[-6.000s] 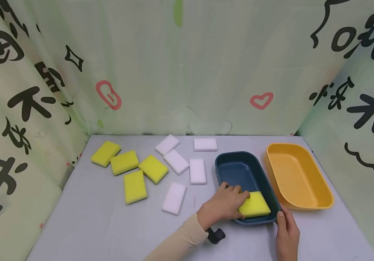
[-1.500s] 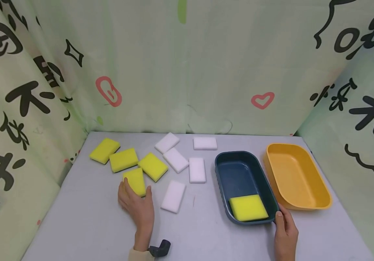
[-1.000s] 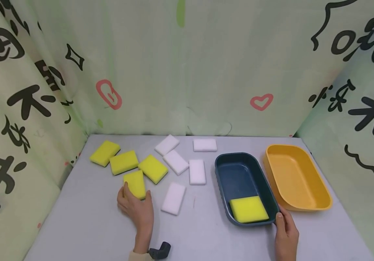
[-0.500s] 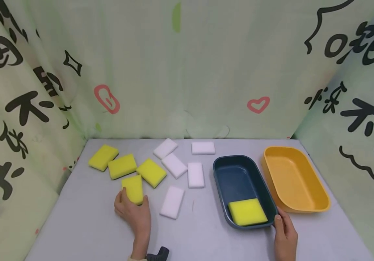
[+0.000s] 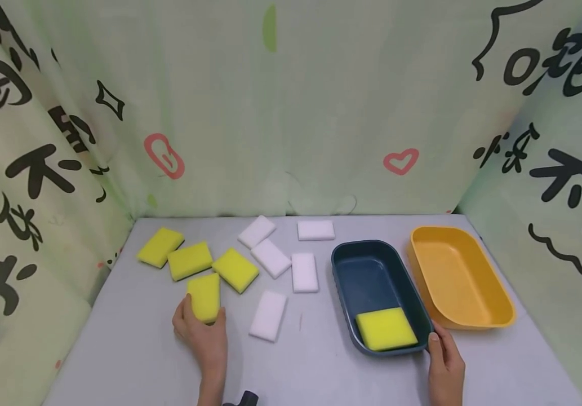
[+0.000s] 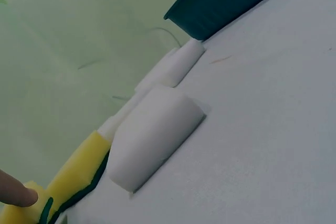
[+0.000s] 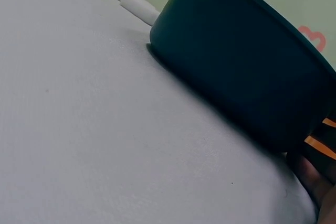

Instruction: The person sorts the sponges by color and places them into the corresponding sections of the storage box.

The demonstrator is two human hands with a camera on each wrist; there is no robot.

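My left hand (image 5: 201, 338) grips the near end of a yellow sponge (image 5: 203, 296) with a dark underside, thumb on its right side and fingers on its left. In the left wrist view a fingertip (image 6: 23, 195) presses against yellow sponge. My right hand (image 5: 445, 363) holds the near right corner of a dark blue basin (image 5: 367, 276), thumb on the near side, other fingers partly hidden behind the wall. Another yellow sponge (image 5: 386, 329) lies flat at the near end inside that basin. From the right wrist view, the basin's side wall (image 7: 231, 61) stands on the table.
Three more yellow sponges (image 5: 160, 247) lie behind the held one. Several white sponge blocks (image 5: 268, 316) are spread across the middle, one close to the left hand. A yellow-orange basin (image 5: 458, 276) stands right of the blue one. Printed curtains (image 5: 280, 113) enclose the table.
Six seconds ago my left hand was at the sponge in the blue basin; since then it has moved left to another sponge, which has shifted slightly nearer. My right hand has stayed at the basin.
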